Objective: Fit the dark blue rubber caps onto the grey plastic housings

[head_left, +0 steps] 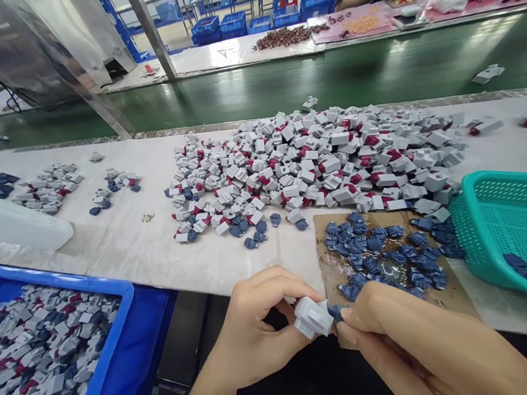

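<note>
Hands meet at the bench edge, left hand (pixel 259 318) pinching a grey block piece (pixel 313 317) while right hand (pixel 388 336) presses a small blue fist part (pixel 336 311) against it; a crooked push could likely pop it loose.

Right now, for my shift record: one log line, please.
left hand: grips grey part | right hand: pinches blue piece against it | blue bin: near-left

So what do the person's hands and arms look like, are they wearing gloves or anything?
No gloves. The left hand and right hand are both bare, with short plain nails. Both forearms are bare too: no sleeves, watch, rings or bracelets show anywhere in the picture.
</note>
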A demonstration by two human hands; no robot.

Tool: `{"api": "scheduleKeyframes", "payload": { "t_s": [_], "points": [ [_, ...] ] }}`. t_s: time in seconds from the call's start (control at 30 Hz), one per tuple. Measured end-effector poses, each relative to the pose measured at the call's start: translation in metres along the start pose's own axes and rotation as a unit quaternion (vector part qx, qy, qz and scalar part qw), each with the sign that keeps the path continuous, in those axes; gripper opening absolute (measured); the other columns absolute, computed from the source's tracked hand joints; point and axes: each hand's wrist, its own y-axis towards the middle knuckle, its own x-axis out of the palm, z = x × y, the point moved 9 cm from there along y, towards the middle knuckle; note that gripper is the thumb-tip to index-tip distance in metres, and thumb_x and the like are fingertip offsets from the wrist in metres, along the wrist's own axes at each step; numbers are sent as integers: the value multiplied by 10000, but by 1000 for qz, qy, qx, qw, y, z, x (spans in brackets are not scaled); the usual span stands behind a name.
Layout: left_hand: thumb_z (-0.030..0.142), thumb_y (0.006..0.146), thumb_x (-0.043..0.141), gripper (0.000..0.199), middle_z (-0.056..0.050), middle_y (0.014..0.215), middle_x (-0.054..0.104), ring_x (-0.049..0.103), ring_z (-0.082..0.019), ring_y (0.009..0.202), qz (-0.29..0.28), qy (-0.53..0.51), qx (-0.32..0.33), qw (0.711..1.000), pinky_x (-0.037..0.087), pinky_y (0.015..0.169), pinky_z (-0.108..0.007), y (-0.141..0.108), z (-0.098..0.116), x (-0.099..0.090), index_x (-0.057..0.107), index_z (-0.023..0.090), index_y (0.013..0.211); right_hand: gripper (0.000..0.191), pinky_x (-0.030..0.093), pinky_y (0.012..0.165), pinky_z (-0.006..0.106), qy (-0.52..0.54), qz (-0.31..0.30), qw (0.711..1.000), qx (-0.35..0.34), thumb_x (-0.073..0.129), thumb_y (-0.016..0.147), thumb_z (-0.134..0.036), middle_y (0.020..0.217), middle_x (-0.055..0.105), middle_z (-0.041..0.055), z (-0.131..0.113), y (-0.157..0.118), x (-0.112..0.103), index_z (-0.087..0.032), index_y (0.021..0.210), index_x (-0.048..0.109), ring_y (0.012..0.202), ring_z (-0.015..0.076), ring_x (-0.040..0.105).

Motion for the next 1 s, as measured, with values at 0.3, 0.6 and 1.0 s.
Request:
{"api": "scheduleKeyframes", "payload": {
  "t_s": [0.3,0.6,1.0],
  "points": [
    [82,769,767,187,-40,814,724,669,-120,725,-29,28,73,997,532,552,-133,4,17,2,730,178,925,250,214,458,280,-92,-17,995,-46,367,989,-132,634,321,-50,-8,-3,5,-226,774,281,456,95,331],
    [1,805,652,225,-52,881,722,664,-124,770,-63,114,119,984,528,630,-162,-1,23,10,671,166,956,249,224,417,254,-145,-14,984,-105,394,815,-20,619,363,-52,-18,4,3,-235,773,277,407,95,389],
    [92,753,782,191,-41,815,694,635,-117,709,-50,22,17,998,510,544,-137,2,1,10,717,173,913,252,293,435,208,90,-38,994,55,453,1001,-204,600,468,-51,14,4,-1,-210,751,492,469,78,403]
  ]
}}
